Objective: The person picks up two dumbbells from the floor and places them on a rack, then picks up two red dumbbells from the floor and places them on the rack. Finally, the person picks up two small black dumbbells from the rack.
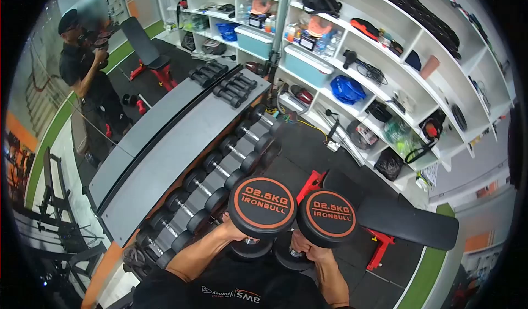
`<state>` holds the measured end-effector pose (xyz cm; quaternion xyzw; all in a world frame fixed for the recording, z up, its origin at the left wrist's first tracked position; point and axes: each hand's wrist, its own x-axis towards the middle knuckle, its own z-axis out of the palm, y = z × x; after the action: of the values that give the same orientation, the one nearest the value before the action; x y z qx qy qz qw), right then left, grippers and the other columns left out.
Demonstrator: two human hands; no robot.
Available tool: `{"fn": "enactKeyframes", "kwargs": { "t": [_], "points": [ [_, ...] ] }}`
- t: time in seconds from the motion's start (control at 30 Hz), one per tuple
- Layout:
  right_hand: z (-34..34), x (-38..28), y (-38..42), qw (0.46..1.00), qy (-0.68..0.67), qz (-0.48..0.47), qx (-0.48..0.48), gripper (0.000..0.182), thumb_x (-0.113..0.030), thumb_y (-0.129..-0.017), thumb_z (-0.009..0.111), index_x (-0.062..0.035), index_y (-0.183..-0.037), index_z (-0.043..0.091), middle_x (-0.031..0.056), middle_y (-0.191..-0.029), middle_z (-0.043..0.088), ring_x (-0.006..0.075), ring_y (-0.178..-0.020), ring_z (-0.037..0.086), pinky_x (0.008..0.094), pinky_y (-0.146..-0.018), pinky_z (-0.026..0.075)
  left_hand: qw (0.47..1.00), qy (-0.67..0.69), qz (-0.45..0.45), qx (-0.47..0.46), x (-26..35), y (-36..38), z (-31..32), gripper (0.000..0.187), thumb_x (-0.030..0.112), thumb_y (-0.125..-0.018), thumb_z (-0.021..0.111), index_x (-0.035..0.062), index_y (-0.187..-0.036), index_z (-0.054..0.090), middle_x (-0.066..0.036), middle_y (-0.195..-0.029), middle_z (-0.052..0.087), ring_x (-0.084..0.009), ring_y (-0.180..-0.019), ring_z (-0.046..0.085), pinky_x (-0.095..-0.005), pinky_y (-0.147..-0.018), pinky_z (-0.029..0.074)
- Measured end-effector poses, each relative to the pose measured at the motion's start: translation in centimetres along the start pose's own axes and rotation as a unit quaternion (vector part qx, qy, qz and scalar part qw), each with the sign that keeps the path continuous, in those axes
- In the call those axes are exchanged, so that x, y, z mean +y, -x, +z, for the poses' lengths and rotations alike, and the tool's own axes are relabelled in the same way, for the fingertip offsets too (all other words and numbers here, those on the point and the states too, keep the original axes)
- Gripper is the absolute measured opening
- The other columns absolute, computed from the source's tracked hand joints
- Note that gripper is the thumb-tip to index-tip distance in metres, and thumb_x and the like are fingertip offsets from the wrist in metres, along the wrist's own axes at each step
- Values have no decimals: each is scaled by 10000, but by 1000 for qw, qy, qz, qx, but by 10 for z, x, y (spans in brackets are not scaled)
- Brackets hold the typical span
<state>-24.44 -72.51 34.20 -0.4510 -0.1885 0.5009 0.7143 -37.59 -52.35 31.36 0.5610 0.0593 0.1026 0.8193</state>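
Note:
My left hand [233, 230] is closed round the handle of a black dumbbell [263, 205], held upright close to my chest. Its top face carries an orange ring and reads 02.5KG IRONBULL. A matching dumbbell [328, 216] stands upright in my right hand [309, 248], whose fingers wrap its handle. The two upper heads are side by side, almost touching. Each lower head shows partly beneath, in front of my black shirt. Most of my left fingers are hidden behind the dumbbell head.
Left of me a rack holds a row of larger dumbbells [220, 168]; small dumbbells [235, 90] lie on its grey top, against a mirror [99, 116] reflecting a person. To the right stands a black bench [407, 221] with red legs. White shelves [379, 50] with bags and bins stand ahead.

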Motion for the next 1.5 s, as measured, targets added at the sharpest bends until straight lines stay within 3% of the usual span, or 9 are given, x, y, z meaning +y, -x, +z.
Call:
{"fn": "enactKeyframes", "kwargs": {
  "t": [0.07,0.17,0.37,0.63,0.83,1.2,1.5],
  "points": [
    [1,1,-20,999,1,-19,-36,400,-119,-944,534,-100,-555,441,-4,-466,358,129,-400,327,286,-457,314,987,121,95,38,3,-9,-5,264,7,-861,696,29,-1121,663,-84,-1009,685,-161,-858,641,-312,-740,555],
    [-62,62,-43,955,277,-98,24,349,-128,-959,528,-87,-616,480,-2,-505,387,122,-430,346,284,-471,318,985,136,89,56,7,-19,-31,258,6,-861,694,30,-1117,663,-83,-1004,685,-161,-855,641,-311,-737,554],
    [-33,51,-117,978,200,-60,16,298,-123,-949,545,-84,-657,499,6,-556,414,132,-478,371,292,-502,337,991,112,0,73,18,-39,-99,248,4,-863,691,31,-1108,663,-80,-996,684,-159,-848,639,-309,-731,553],
    [-19,28,-176,991,134,6,12,229,-117,-934,567,-79,-713,524,17,-625,450,144,-541,405,303,-543,362,986,107,-29,128,21,-70,-152,235,1,-865,686,32,-1096,663,-77,-985,683,-158,-840,638,-306,-724,550],
    [-55,1,-216,993,104,54,-13,179,-112,-924,584,-75,-754,542,25,-677,477,153,-589,431,310,-573,381,975,104,-28,194,13,-106,-155,225,-1,-866,682,34,-1087,663,-74,-976,682,-157,-833,636,-304,-719,548],
    [-132,-70,-320,973,120,128,-153,90,-104,-904,614,-68,-830,576,39,-772,527,170,-677,478,325,-629,416,936,102,13,337,-7,-184,-113,207,-5,-869,676,36,-1071,663,-70,-960,681,-155,-822,634,-300,-709,545],
    [-124,-74,-399,948,143,156,-239,49,-97,-888,640,-63,-893,604,51,-849,567,184,-748,516,336,-675,444,908,100,39,406,-9,-205,-115,192,-8,-871,670,37,-1058,664,-66,-948,680,-153,-812,632,-296,-701,542]
  ]
}}
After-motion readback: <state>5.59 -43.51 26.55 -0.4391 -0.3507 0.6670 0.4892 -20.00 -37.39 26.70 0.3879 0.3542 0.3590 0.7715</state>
